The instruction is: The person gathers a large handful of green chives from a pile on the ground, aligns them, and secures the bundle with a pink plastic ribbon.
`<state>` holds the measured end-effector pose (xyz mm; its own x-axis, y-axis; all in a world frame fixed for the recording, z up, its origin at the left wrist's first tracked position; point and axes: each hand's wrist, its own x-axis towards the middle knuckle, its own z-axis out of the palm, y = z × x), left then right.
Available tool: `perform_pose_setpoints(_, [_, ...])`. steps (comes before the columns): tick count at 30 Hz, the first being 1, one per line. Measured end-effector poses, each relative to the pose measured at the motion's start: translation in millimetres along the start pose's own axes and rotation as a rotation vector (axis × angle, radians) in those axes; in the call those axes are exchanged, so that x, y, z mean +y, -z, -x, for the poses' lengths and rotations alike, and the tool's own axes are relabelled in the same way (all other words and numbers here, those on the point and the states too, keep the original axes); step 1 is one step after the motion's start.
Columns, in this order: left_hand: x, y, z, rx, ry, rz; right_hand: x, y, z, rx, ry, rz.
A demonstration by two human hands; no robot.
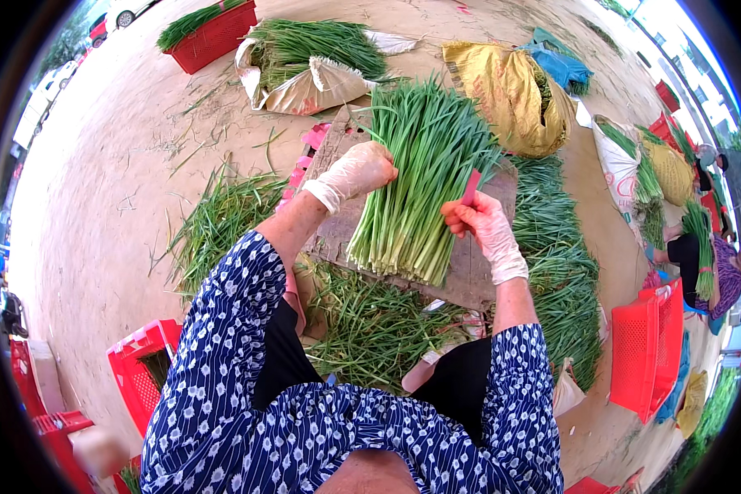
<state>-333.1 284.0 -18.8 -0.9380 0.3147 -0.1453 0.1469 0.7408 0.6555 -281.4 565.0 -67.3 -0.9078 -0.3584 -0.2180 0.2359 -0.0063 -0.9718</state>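
A thick bundle of garlic chives (pixel 423 185) lies on a worn wooden board (pixel 339 238) in front of me, cut pale ends towards me and green leaves pointing away. My left hand (pixel 361 168), in a thin white glove, is curled at the bundle's left edge; what its fingers hold, if anything, is hidden. At the right side, my gloved right hand (pixel 480 219) pinches a pink strip (pixel 472 187) that stands up between thumb and fingers. More pink strips (pixel 299 170) hang along the board's left edge.
Loose trimmings (pixel 376 321) cover the ground between my legs. Chives are piled along the board's right (pixel 556 259). A white sack (pixel 315 86) and yellow sack (pixel 506 92) stand beyond it. Red crates (pixel 642 346) flank me. Another person (pixel 719 272) sits far right.
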Motion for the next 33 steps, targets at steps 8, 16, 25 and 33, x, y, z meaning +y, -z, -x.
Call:
perform_pose_setpoints(8, [16,-14,-5,0.133,-0.037,-0.063,-6,-59,-28,-0.039,0.122,-0.13])
perform_pose_setpoints(16, [-2,-9,-2,0.404,0.068,-0.319,13,-108,-64,-0.096,0.139,-0.402])
perform_pose_setpoints(25, [-20,-33,22,0.712,0.033,-0.064,-7,-126,-63,-0.073,0.22,-0.497])
perform_pose_setpoints(33, [17,-8,57,0.642,-0.287,-0.01,-51,-132,-20,-0.073,0.341,-0.619])
